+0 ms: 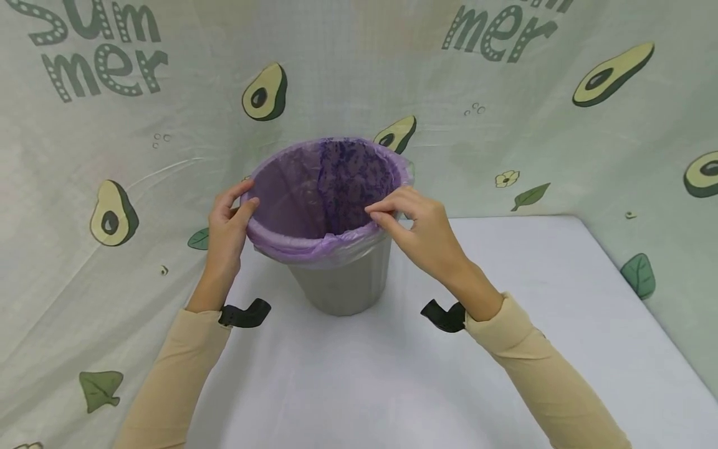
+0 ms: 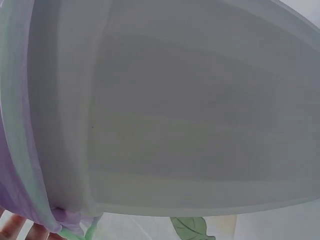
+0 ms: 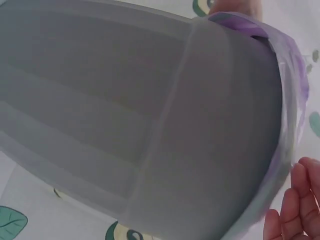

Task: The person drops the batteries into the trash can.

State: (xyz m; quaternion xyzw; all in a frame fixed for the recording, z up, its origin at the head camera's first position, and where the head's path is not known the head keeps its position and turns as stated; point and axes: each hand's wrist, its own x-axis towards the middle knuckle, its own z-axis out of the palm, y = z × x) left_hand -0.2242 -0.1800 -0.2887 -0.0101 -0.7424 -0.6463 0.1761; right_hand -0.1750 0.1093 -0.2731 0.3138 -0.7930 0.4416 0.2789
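Observation:
A grey trash bin [image 1: 342, 285] stands upright, lined with a thin purple trash bag [image 1: 291, 240] whose edge is folded over the rim. Inside, the liner [image 1: 356, 181] shows a darker patterned strip at the back right. My left hand [image 1: 229, 215] grips the bag at the left rim, its thumb over the edge. At the right front rim, my right hand [image 1: 417, 231] has thumb and forefinger together, pinching the bag's edge. The right wrist view shows those fingers [image 3: 300, 185] beside the bag's fold [image 3: 286, 115]; the left wrist view is mostly bin wall [image 2: 190, 120].
The bin stands on a white table [image 1: 348, 380]. A pale curtain [image 1: 505, 125] printed with avocados and leaves hangs behind it and along the sides. Black wrist straps [image 1: 245, 313] jut inward from both cuffs.

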